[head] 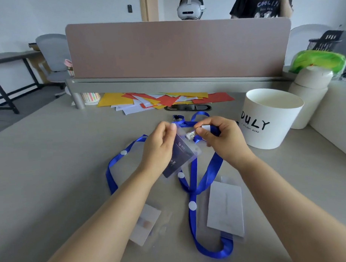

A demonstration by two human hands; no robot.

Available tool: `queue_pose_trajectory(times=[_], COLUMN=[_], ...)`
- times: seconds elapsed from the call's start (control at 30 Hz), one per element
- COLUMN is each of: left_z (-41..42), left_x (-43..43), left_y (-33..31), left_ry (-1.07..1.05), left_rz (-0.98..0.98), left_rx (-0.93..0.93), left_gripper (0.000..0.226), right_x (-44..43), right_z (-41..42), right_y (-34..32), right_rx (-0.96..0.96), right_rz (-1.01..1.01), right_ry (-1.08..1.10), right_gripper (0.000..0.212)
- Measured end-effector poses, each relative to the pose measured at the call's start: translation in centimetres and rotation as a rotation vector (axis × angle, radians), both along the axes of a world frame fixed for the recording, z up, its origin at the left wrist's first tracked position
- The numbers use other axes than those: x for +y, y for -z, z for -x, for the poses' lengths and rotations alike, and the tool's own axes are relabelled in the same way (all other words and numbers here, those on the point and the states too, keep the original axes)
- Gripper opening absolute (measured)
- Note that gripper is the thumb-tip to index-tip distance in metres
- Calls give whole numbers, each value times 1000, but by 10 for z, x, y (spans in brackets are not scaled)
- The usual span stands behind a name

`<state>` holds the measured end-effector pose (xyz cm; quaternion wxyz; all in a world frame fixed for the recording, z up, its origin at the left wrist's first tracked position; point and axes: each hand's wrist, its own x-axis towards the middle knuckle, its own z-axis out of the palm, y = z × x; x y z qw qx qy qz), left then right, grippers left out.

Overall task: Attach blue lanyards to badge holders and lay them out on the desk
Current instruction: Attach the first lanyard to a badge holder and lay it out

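My left hand (pixel 159 147) holds a clear badge holder (pixel 181 154) with a dark blue card inside, tilted above the desk. My right hand (pixel 221 139) pinches the metal clip (pixel 190 135) of a blue lanyard (pixel 207 174) right at the holder's top edge. The lanyard's strap hangs down to the desk and loops near the front edge. A second blue lanyard (pixel 118 162) lies on the left, partly under my left arm. Two more badge holders lie flat, one with a white card at lower left (pixel 146 224) and one at lower right (pixel 225 207).
A white bucket (pixel 269 119) marked "DULY" stands right of my hands. Coloured paper sheets (pixel 159 101) lie piled at the back under a pink-brown divider panel (pixel 177 50). A white roll with a green bag (pixel 313 77) stands far right. Two people are behind the divider.
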<state>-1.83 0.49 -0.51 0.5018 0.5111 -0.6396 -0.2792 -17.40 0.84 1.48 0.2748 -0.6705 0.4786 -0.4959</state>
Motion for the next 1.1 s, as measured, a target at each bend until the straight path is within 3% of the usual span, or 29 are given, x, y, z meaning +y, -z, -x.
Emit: queue_pose_trajectory(times=[0.07, 0.17, 0.23, 0.3, 0.37, 0.43, 0.5, 0.6, 0.7, 0.83, 0.97, 1.1], left_z=[0, 3, 8, 13, 16, 17, 16, 19, 30, 39, 33, 21], left_x=[-4, -12, -15, -17, -20, -24, -27, -26, -19, -19, -29, -39], left_y=[-4, -11, -16, -20, -23, -19, -11, 0, 4, 11, 9, 6], left_ry=[-105, -117, -90, -89, -15, 155, 359, 606, 705, 684, 459, 287], left_rz=[154, 309, 335, 253, 104, 4, -116, -313, -426, -405, -274, -218], left_rx=[-147, -320, -312, -150, 31, 57, 2, -122, -213, -313, -275, -61], left_gripper=[25, 24, 28, 40, 43, 27, 11, 28, 19, 12, 13, 11], right_x=[1, 1, 0, -1, -2, -3, -3, -5, -6, -9, -14, -18], right_z=[3, 11, 17, 21, 23, 25, 27, 28, 29, 34, 39, 39], right_y=[0, -4, -5, -7, -9, -12, -15, -18, -21, -20, -13, -3], right_rx=[128, 146, 126, 86, -83, -363, -592, -788, -905, -930, -851, -644], right_rz=[97, 116, 72, 50, -1, -82, -128, -128, -83, -71, -73, -138], right_ry=[39, 10, 20, 66, 52, -7, -65, -95, -81, -55, 7, 58], right_gripper=[7, 16, 23, 24, 18, 16, 18, 20, 21, 24, 26, 22])
